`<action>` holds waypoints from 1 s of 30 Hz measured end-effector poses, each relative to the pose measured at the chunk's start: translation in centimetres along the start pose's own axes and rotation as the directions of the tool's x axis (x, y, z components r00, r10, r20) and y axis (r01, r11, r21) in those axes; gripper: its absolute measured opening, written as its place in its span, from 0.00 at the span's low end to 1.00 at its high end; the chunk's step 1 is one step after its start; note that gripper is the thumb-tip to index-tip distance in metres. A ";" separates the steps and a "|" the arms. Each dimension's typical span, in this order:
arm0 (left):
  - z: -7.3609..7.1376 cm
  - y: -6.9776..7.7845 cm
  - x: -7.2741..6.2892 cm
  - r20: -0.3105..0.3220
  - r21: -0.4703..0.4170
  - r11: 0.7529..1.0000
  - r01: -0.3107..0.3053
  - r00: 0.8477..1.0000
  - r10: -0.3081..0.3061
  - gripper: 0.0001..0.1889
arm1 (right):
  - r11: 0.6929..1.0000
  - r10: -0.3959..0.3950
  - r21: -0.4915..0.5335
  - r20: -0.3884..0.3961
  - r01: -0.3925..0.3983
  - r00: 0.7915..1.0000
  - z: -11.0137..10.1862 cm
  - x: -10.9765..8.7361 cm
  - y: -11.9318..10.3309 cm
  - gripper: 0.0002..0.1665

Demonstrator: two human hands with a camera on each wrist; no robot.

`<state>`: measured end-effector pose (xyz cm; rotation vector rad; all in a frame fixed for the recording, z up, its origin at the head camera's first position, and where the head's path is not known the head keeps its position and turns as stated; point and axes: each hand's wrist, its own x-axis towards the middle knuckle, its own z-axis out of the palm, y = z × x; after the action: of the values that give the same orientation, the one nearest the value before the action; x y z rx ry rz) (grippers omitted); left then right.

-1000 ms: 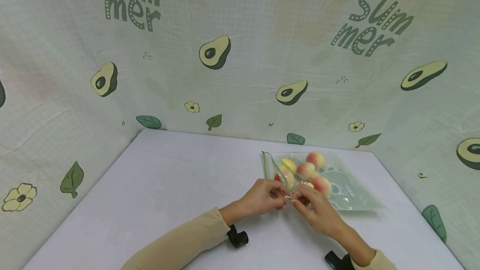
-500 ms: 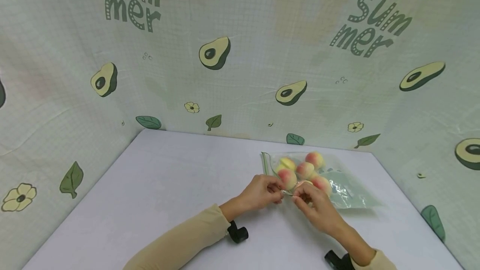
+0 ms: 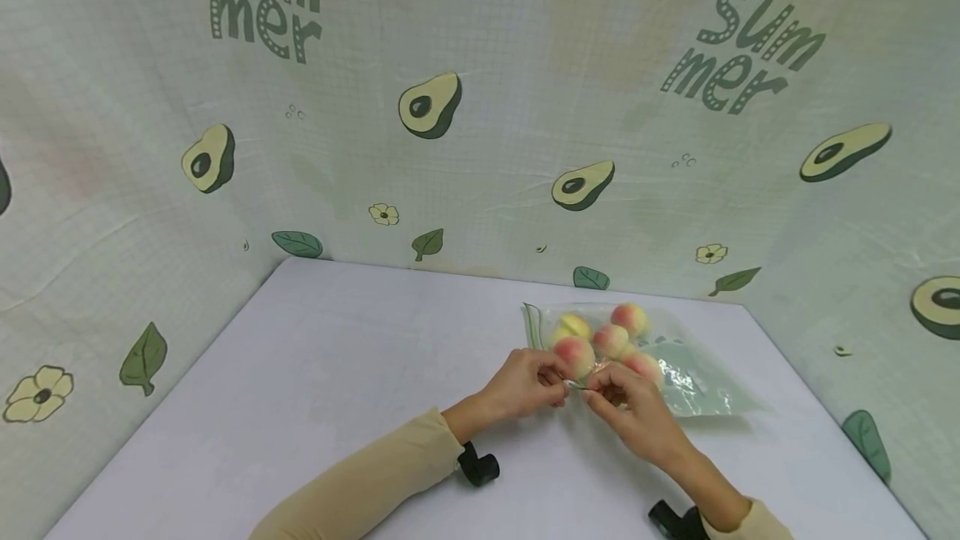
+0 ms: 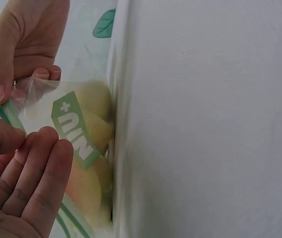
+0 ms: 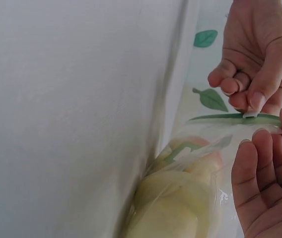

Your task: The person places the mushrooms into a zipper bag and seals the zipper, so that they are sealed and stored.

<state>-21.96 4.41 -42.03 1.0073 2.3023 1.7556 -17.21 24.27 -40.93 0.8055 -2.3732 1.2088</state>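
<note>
A clear zip bag (image 3: 705,382) with a green-edged mouth lies at the right of the table. Several peaches (image 3: 574,356) with red and yellow skin fill its left part. My left hand (image 3: 525,386) pinches the mouth's edge at the near corner between thumb and fingers; in the right wrist view a small white slider (image 5: 250,114) shows under its thumb. Close beside it, my right hand (image 3: 637,411) pinches the same green strip (image 4: 11,116). In the left wrist view a green printed label (image 4: 75,130) shows on the bag.
The white table (image 3: 360,340) extends left of the bag. A printed cloth (image 3: 487,148) with avocados and leaves hangs behind and at both sides. Black wrist cameras (image 3: 477,467) sit on both wrists.
My left hand has shifted slightly left and away from me, widening the space between both hands' fingertips. The two green strips at the bag's far corner now lie closer together.
</note>
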 end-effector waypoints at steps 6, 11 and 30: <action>0.0 0.0 0.0 0.000 0.056 0.998 -0.032 1.000 0.032 0.07 | 1.000 -0.005 0.001 0.002 0.005 1.000 -0.2 0.4 -2.0 0.10; -0.1 0.0 0.0 0.002 0.115 0.992 -0.046 0.999 0.046 0.07 | 1.000 -0.011 -0.018 0.012 0.011 1.000 -0.3 0.6 -3.5 0.11; -0.9 -0.8 0.4 0.004 0.266 0.961 -0.072 0.997 0.073 0.11 | 0.997 -0.067 -0.036 0.017 0.067 0.998 -0.2 0.5 -3.7 0.15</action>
<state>-23.01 3.72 -42.28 1.1407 2.5876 1.4991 -15.22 22.49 -38.26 0.8788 -2.3540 1.1333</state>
